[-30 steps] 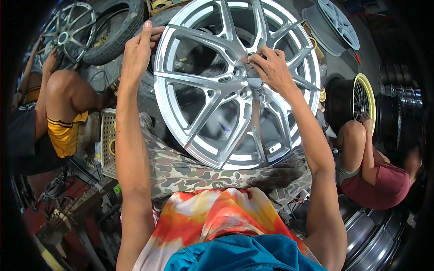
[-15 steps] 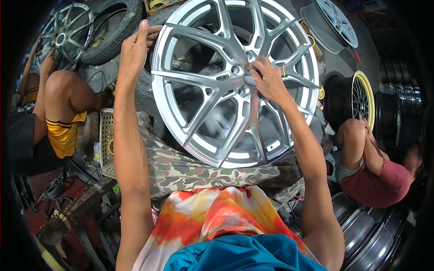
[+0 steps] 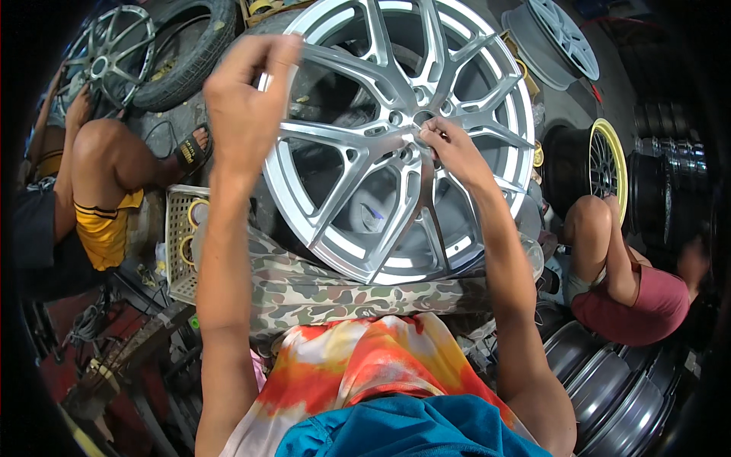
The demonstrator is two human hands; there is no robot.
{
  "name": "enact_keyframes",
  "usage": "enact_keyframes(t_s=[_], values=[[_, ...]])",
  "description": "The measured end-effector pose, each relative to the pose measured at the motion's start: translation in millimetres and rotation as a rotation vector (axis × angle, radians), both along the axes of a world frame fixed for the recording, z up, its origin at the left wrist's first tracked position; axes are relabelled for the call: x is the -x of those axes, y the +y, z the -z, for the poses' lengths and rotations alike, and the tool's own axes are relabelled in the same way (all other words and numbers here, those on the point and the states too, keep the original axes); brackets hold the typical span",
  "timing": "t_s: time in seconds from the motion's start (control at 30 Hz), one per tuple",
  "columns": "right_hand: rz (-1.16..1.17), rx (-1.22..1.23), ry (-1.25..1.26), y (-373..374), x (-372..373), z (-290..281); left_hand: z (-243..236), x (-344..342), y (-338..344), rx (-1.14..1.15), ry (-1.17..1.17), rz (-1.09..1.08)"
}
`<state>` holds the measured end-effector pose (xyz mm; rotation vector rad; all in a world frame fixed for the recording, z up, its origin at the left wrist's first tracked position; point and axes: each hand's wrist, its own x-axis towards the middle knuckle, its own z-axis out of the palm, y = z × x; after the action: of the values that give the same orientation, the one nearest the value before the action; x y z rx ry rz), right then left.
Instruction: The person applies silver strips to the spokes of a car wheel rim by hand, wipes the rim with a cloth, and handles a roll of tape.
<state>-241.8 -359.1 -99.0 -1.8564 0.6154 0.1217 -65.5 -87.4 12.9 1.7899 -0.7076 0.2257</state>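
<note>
A silver multi-spoke alloy wheel rim (image 3: 365,141) rests tilted against my legs, its spoked face toward me. My right hand (image 3: 455,148) is at the hub, with thumb and fingers pinched together beside the centre hole. Whatever lies between those fingertips is too small to make out. Over the rim's upper left edge hovers my left hand (image 3: 255,103), bent at the wrist and blurred by motion. Its fingers point toward the rim, and their grip cannot be read. Camouflage cloth (image 3: 365,301) covers my lap below the rim.
A cream plastic basket (image 3: 179,244) with yellow tape rolls stands at left. Beyond it, a person holds another rim (image 3: 106,61) near a tyre (image 3: 190,57). At right, a second person sits by a yellow-edged wheel (image 3: 609,164). More rims (image 3: 617,388) are stacked lower right.
My left hand has come off the rim's left edge, lifted nearer the camera and turned its fingers rightward. My right hand has shifted slightly down at the hub, uncovering the centre hole.
</note>
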Motion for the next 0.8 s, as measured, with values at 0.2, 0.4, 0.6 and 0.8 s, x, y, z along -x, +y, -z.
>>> enact_keyframes(t_s=[0.2,0.4,0.6,0.8], values=[[-0.081,-0.273,-0.337,79.3,31.7,-69.8,24.1,58.3,-22.8,-0.288,0.623,0.648],[0.02,-0.393,-0.371,89.2,48.7,-60.0,21.0,55.2,-22.3,-0.249,0.773,0.633],[0.071,-0.239,-0.302,79.9,62.6,-53.5,18.4,46.1,-19.4,-0.173,0.718,0.616],[0.342,0.082,-0.309,60.8,53.5,4.9,19.0,75.3,-25.7,-0.413,0.569,0.779]])
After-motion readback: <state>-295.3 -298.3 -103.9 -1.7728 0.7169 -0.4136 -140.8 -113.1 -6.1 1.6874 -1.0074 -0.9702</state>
